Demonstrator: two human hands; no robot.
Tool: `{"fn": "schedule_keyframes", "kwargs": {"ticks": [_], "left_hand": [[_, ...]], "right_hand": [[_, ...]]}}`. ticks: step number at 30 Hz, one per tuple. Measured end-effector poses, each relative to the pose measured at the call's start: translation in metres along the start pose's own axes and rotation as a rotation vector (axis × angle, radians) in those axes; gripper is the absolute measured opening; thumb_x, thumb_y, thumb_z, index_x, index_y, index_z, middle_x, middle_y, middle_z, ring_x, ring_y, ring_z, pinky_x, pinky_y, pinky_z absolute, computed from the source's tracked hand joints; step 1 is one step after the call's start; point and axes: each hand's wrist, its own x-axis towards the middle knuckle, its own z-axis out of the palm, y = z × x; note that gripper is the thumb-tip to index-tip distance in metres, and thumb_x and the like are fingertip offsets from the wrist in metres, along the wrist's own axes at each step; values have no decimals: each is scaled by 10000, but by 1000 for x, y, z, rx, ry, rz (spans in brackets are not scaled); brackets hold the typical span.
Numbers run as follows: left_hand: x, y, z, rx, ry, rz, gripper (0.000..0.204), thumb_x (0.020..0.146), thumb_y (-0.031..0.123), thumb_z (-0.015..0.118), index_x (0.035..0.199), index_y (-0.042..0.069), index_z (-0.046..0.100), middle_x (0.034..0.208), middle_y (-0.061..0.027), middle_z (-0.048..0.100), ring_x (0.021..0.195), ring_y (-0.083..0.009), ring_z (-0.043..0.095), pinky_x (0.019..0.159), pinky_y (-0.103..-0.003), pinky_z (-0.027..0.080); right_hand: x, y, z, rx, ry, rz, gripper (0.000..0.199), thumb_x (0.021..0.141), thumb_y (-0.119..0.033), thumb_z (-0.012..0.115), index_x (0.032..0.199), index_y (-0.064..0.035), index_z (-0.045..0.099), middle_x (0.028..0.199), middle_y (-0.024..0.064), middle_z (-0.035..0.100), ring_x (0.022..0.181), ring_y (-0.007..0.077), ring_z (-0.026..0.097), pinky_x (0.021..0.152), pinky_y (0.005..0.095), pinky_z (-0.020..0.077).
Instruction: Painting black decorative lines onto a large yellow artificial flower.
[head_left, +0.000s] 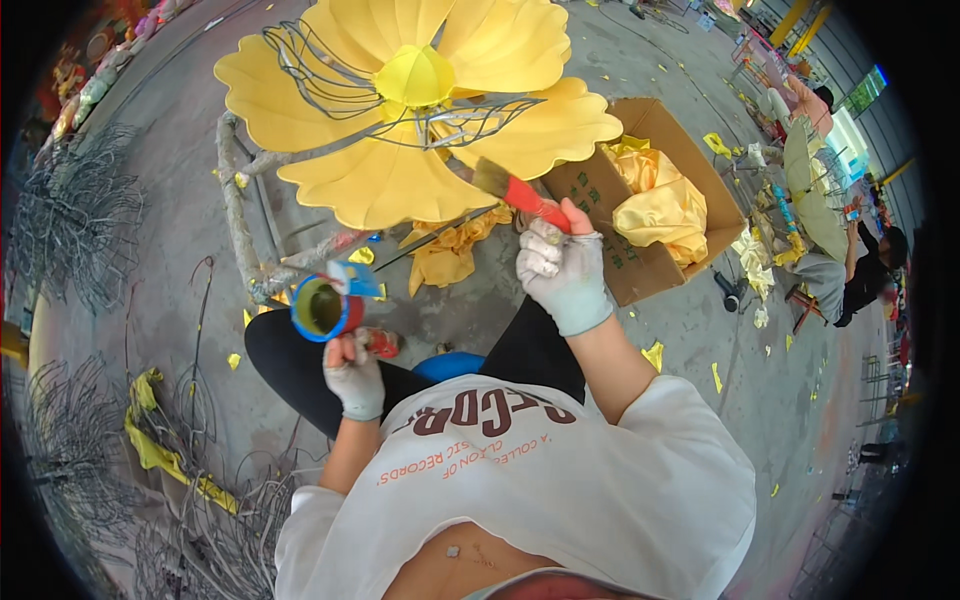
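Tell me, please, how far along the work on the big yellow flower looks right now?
Most petals of the yellow flower already carry fabric. In hand: the right hand holds a red-handled brush with its bristles at one petal, while the left hand holds a small blue-rimmed pot. Left: at least two wire petal frames are bare, and yellow fabric waits in the cardboard box.

Single head-worn fisheye, looking steeply down, close above lap, rim probably distorted

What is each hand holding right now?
Left hand: closed on small blue-rimmed red can.
Right hand: closed on red-handled flat paintbrush.
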Motion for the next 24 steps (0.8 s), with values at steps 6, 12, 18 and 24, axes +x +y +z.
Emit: {"fn": "schedule_keyframes", "kwargs": {"ticks": [6,12,18,24], "left_hand": [[45,75,27,96,-14,193,322,967,233,434,653,170,400,586,20,391,814,-160,500,793,-293,382],[133,93,-13,275,-19,418,302,900,238,494,627,154,397,598,18,378,835,-168,502,827,-280,370],[194,72,-36,227,108,528,279,868,226,503,621,147,403,619,13,397,818,-172,492,778,-290,400],[215,68,-46,242,275,540,266,858,206,494,616,140,405,646,8,429,742,-169,477,672,-303,433]], "right_hand": [[32,-161,-20,-270,148,-439,220,863,-244,526,762,-51,557,588,15,455,429,104,327,374,249,254],[117,-257,1,-517,310,-680,182,838,-230,530,742,-75,537,568,-2,442,417,101,312,370,239,246],[169,-292,-41,-447,432,-592,173,831,-233,526,737,-87,534,572,-6,447,410,98,316,364,232,236],[185,-305,-60,-506,552,-695,159,831,-252,525,765,-111,550,530,-8,431,396,105,317,360,242,237]]}}
